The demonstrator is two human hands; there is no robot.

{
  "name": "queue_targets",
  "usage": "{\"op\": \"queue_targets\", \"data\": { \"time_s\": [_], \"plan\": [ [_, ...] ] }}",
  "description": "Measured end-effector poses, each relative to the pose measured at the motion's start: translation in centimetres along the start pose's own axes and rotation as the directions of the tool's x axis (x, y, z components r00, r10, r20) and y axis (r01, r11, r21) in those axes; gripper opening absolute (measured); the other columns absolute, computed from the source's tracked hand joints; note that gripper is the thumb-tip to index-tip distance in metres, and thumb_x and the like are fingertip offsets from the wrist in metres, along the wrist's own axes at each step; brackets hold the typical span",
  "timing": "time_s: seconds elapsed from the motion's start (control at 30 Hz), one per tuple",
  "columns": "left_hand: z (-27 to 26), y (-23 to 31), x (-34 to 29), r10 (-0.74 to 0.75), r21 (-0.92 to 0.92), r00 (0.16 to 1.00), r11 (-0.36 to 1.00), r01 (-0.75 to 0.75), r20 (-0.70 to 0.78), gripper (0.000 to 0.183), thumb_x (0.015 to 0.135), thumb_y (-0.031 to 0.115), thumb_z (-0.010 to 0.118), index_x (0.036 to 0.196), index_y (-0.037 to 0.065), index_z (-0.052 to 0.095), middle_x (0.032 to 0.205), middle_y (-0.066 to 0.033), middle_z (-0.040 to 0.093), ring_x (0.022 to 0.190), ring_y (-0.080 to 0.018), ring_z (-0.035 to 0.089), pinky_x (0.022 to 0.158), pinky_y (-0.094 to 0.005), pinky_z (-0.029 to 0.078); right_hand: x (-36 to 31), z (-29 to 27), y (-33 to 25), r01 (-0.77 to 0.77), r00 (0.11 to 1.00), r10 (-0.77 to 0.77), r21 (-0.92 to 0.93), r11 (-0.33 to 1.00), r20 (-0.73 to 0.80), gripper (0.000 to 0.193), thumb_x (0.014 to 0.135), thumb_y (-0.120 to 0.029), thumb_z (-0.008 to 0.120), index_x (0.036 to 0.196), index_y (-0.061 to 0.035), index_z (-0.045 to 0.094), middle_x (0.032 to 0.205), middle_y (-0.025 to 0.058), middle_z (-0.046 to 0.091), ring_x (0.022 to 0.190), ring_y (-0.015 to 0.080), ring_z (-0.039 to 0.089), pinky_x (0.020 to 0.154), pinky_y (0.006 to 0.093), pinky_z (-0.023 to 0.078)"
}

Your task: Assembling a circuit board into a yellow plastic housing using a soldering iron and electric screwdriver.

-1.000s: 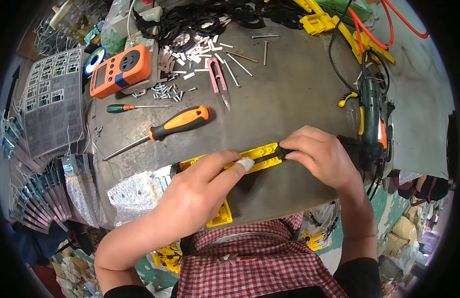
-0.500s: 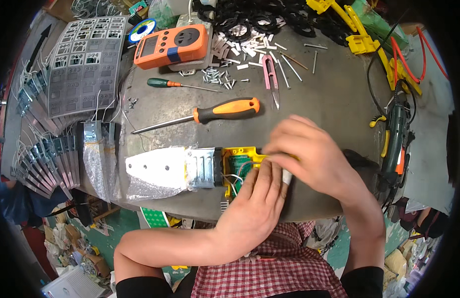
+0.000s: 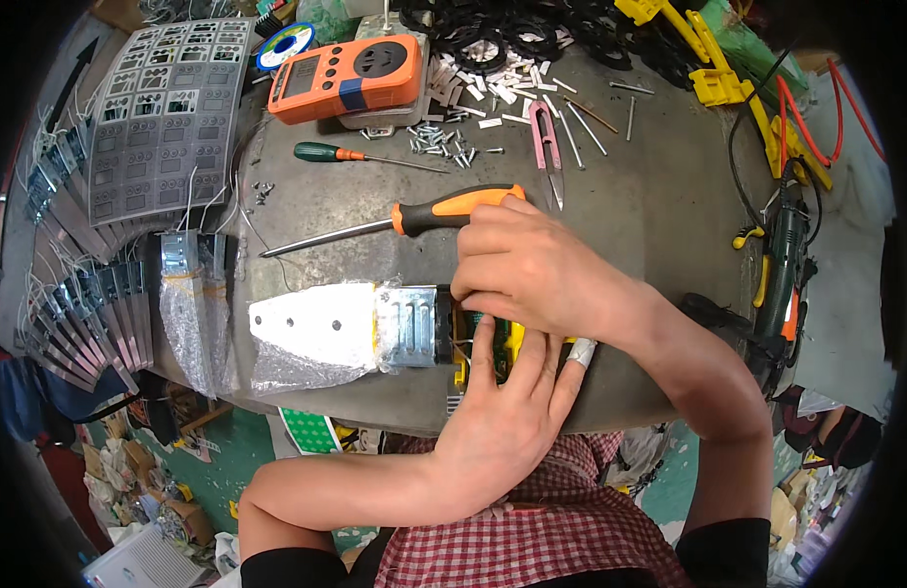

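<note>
A device with a yellow plastic housing (image 3: pixel 516 343) lies at the front of the table. Inside it a dark green circuit board shows in part between my fingers. Its left end carries a ribbed metal sleeve (image 3: pixel 406 326) and a white tapered blade (image 3: pixel 311 323) in clear plastic wrap. My left hand (image 3: pixel 498 431) grips the housing from the near side, fingers laid across it; one finger has a white wrap. My right hand (image 3: pixel 537 265) is closed over the housing's far edge, beside the black collar; its fingertips hide whatever they pinch.
Behind my hands lie an orange-black screwdriver (image 3: pixel 453 208), a small green screwdriver (image 3: pixel 331 153), pink snips (image 3: pixel 545 142) and loose screws (image 3: pixel 444 142). An orange meter (image 3: pixel 346 78) stands farther back. Metal strips (image 3: pixel 91 318) fan out at left; a dark green tool (image 3: pixel 785 240) lies right.
My right hand has moved left, from the housing's right part to beside the black collar, now covering much of the board. My left hand stays on the housing, its fingers slightly more spread.
</note>
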State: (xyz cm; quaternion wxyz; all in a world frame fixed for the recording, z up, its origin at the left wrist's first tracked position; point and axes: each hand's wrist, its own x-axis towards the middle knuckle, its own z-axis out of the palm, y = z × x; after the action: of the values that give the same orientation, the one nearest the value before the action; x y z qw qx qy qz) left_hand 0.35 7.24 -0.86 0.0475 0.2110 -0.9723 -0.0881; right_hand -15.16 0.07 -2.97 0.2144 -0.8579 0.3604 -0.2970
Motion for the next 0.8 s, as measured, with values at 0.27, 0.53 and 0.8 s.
{"op": "queue_targets", "data": {
  "time_s": [0.27, 0.53, 0.8],
  "plan": [
    [-1.0, -0.1, 0.4, 0.014, 0.002, 0.992, 1.0, -0.015, 0.127, 0.057, 0.08, 0.027, 0.061, 0.128, -0.001, 0.049, 0.126, -0.0239, 0.049, 0.123, -0.0409, 0.04, 0.099, -0.0656, 0.03, -0.3, 0.6, 0.0, -0.093, 0.996, 0.093, 0.003, 0.996, 0.002, 0.012, 0.068, -0.013, 0.072, 0.075, -0.0076, 0.063, 0.08, 0.0043, 0.059, 0.083, 0.0245, 0.057, 0.077, 0.037, 0.045],
    [-2.2, 0.2, 0.4, 0.049, 0.008, 0.98, 0.999, -0.051, 0.195, 0.065, 0.077, 0.03, 0.068, 0.128, -0.004, 0.045, 0.133, -0.0321, 0.043, 0.124, -0.0451, 0.039, 0.099, -0.0626, 0.033, -2.9, -8.6, 5.0, -0.389, 0.902, 0.347, -0.136, 0.911, -0.257, 0.019, 0.083, -0.021, 0.064, 0.094, -0.0055, 0.067, 0.092, 0.0142, 0.065, 0.088, 0.0347, 0.062, 0.078, 0.0423, 0.05],
    [-1.1, 0.0, 0.7, -0.012, -0.009, 1.0, 1.0, 0.012, 0.017, 0.072, 0.079, 0.027, 0.069, 0.138, 0.004, 0.036, 0.127, -0.0245, 0.051, 0.116, -0.0362, 0.048, 0.098, -0.0528, 0.038, -9.8, -18.3, 17.8, -0.555, 0.716, 0.64, -0.783, 0.28, -0.279, 0.051, 0.082, -0.001, 0.051, 0.131, -0.0126, 0.05, 0.122, 0.0134, 0.054, 0.119, 0.0312, 0.049, 0.099, 0.0422, 0.041]
  ]
}}
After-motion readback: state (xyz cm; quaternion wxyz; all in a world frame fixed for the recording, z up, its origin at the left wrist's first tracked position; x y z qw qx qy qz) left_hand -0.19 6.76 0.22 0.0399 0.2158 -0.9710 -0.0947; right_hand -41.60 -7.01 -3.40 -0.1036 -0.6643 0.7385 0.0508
